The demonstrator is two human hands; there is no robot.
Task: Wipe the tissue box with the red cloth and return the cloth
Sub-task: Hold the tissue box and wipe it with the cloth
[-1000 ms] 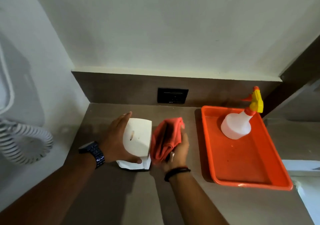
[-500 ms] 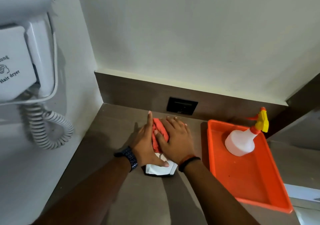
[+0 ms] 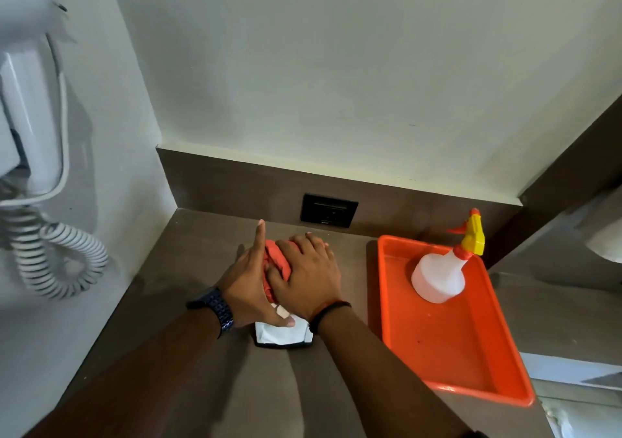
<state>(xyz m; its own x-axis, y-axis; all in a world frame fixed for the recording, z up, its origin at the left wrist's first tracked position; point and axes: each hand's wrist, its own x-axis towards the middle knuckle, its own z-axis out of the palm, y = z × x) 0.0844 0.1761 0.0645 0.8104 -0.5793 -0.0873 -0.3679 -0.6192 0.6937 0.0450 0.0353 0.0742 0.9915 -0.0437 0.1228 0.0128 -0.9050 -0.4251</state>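
A person's right hand [image 3: 308, 277] presses a bunched red cloth [image 3: 276, 262] flat onto the top of a white tissue box [image 3: 281, 333] on a brown counter [image 3: 188, 269], fingers spread over the cloth rather than curled round it. The left hand [image 3: 247, 281] braces the box's left side, palm against it, fingers straight and pointing to the far wall, thumb laid across the near top edge. Only the box's near end shows below the two wrists; the rest is covered by hands and cloth. A dark watch [image 3: 215, 306] sits on the left wrist, a thin dark band [image 3: 328, 311] on the right. To the right, apart from the box, lies an orange tray [image 3: 454, 346] with a white spray bottle [image 3: 441, 274] standing upright at its far end, its trigger head yellow and red. A black socket plate [image 3: 329, 210] is set in the brown backsplash beyond the hands. On the left wall hangs a white hair dryer [image 3: 30, 107] with a coiled cord [image 3: 57, 262].
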